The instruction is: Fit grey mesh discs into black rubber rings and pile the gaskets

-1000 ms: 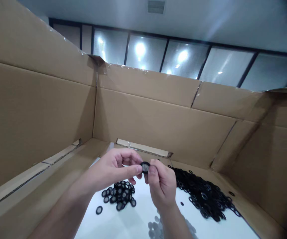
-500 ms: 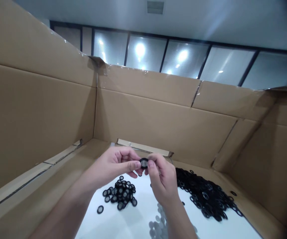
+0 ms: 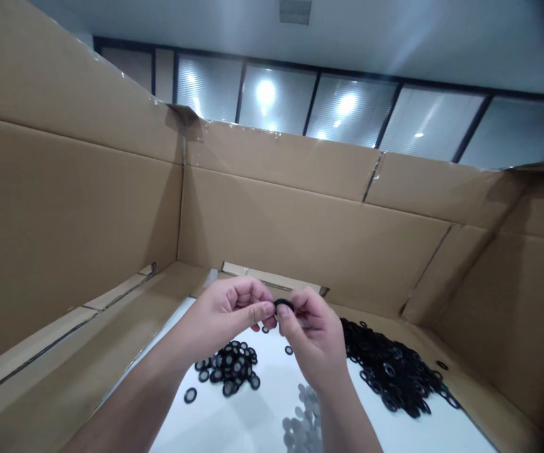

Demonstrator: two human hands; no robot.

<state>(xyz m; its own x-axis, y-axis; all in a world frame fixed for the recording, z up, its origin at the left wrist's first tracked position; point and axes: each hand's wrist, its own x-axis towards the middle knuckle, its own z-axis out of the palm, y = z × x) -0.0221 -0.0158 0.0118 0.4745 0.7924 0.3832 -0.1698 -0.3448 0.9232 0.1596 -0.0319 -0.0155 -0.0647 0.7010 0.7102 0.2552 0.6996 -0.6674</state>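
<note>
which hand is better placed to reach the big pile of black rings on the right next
Probably the right hand: it sits closer to the big pile of black rings, while the left hand is farther away. Both pinch one small ring.

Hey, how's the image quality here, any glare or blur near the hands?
In the head view, ceiling lights glare off the frosted glass panels; the white surface looks nearly washed out; the black ring between the left hand and right hand is too dark to show detail; the cardboard walls bow from wide-angle distortion.
</note>
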